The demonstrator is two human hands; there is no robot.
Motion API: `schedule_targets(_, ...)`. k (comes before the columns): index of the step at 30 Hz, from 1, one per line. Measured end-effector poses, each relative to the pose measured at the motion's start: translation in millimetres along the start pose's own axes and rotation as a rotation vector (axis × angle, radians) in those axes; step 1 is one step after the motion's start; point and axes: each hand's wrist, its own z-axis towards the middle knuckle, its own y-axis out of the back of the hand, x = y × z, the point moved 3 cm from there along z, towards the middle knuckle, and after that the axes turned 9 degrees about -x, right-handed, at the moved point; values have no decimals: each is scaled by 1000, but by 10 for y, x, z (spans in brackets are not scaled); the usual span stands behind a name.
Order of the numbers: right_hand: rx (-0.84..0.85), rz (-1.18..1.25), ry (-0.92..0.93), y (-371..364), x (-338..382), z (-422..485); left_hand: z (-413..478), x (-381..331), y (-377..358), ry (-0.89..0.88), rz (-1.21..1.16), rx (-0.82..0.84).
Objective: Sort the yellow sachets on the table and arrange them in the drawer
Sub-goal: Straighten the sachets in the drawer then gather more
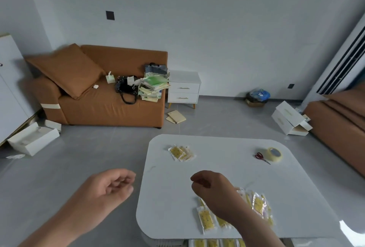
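Note:
Several yellow sachets (258,205) lie scattered on the near part of the white table (227,167). A small stack of sachets (180,153) sits at the table's far left. My right hand (212,189) hovers over the near pile with fingers loosely curled, holding nothing I can see. My left hand (112,185) hangs in the air left of the table, relaxed and empty. The open drawer (190,243) shows at the bottom edge under the table, with yellow sachets (215,243) lined up inside.
Red-handled scissors (261,157) and a roll of tape (274,154) lie at the table's far right. Beyond are a brown sofa (102,104) with bags and papers, a white nightstand (184,88), and white boxes (33,138) on the grey floor.

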Motion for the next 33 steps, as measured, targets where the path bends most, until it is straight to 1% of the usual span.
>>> schedule_targets(2,-16,-5,-3,-242,256,-165,-64,51,350,-21,-7,24)
schedule_targets(6,-21,-29,4,-588,586,-382,-163,220,902,-29,-44,15)
schedule_targets(10,-51,-24,-32,-749,759,-356,-162,385,1208,-24,-42,26)
schedule_targets(13,-54,-25,-55,-894,891,-194,16,523,1358,-24,-12,16)
schedule_targets(20,-63,-5,-60,-1217,1183,536,778,651,1677,-54,46,33)
schedule_targets(26,-69,43,-95,-1516,1392,1383,1709,826,1875,-28,33,46)
schedule_targets(30,-56,37,-120,-1554,1583,1819,2247,845,1988,-34,31,70)
schedule_targets(33,-90,41,-127,-1485,1719,2136,2628,835,2060,-42,6,82)
